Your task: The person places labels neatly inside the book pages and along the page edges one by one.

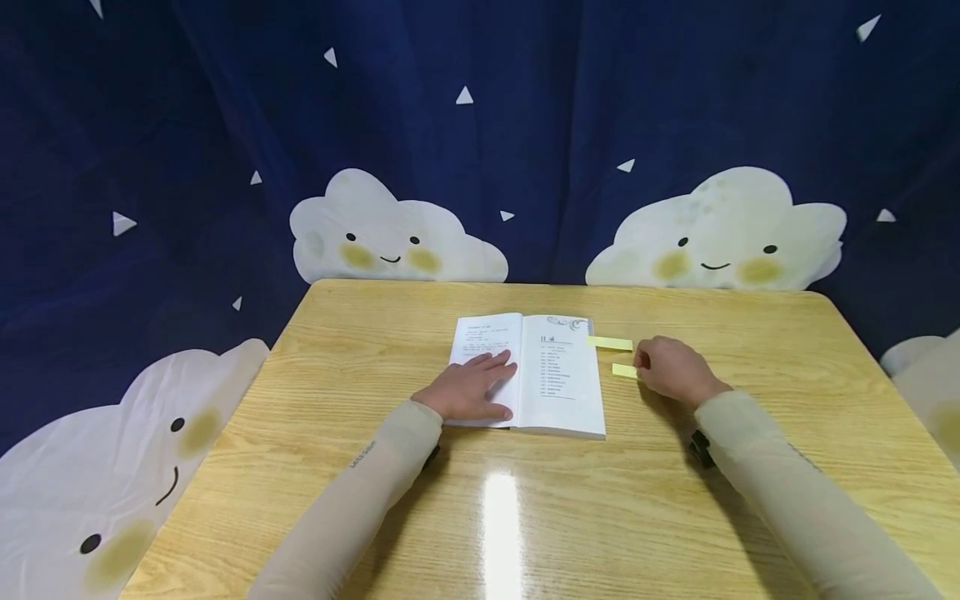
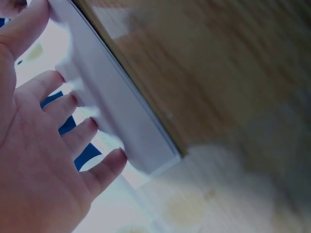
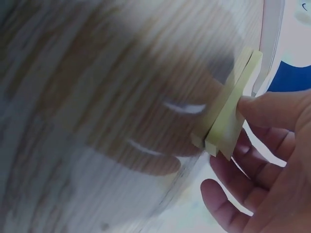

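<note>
An open book [image 1: 558, 408] lies on the table, printed pages facing up. My left hand [image 1: 471, 388] rests on its left page with the fingers spread, the thumb near the lower edge. In the left wrist view its fingertips [image 2: 116, 160] meet the white page. To the right of the book, my right hand [image 1: 673, 367] pinches a yellow sticky note pad [image 3: 235, 107] between thumb and fingers, a pale flap showing at its end. From the head, two yellow strips show by these fingers: an upper strip [image 1: 611, 342] overlapping the book's right edge, and a shorter lower strip [image 1: 626, 371].
The wooden table [image 1: 337, 350] is glossy and mirrors the right hand's fingers. A dark blue curtain [image 1: 540, 125] printed with white clouds hangs behind the table and along its left side. Each wrist bears a small dark device under the sleeve.
</note>
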Available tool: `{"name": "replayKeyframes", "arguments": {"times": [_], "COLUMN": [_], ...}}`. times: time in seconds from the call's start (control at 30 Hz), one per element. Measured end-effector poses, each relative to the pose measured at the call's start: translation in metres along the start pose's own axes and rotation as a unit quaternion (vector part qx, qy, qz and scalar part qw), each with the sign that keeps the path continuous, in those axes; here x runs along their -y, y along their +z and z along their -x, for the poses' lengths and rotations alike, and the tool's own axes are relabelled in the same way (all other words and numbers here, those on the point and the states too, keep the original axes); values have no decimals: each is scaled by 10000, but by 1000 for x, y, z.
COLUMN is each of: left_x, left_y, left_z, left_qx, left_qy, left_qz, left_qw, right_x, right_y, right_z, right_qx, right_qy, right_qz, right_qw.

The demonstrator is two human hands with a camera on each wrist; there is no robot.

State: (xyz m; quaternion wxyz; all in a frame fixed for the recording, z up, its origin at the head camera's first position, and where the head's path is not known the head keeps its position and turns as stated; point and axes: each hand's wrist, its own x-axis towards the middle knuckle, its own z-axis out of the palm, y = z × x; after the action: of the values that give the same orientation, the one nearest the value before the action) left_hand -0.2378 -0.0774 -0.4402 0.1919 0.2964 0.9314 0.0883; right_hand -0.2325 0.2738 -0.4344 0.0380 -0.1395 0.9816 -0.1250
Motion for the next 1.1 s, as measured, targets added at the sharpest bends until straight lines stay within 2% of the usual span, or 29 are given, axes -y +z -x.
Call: {"name": "replayKeyframes", "arguments": {"times": [0.17,0.37,0.63,0.87,1.1], "left_x": [1,1,1,0,1], "left_y": [0,0,0,1,-1], "left_z": [1,1,0,-1,0], "left_qx": [-27,-51,-39,-8,19], "left_qy": [21,25,-4,3,-30], "left_qz": [-21,0,-18,-4,11], "left_qw": [10000,10000,10000,10000,10000], "right_x": [4,8,5,2,8], "right_y": [0,-1,-2,-11,-16], "right_z": [-1,-5,-11,-13,-19], "right_qx": [-62,367,514,927,1191], "right_qy": [-77,163,155,227,540], "right_qz": [238,-169,-345,-750,-723], "right_qw": [9997,9991,9980,9926,9888]}}
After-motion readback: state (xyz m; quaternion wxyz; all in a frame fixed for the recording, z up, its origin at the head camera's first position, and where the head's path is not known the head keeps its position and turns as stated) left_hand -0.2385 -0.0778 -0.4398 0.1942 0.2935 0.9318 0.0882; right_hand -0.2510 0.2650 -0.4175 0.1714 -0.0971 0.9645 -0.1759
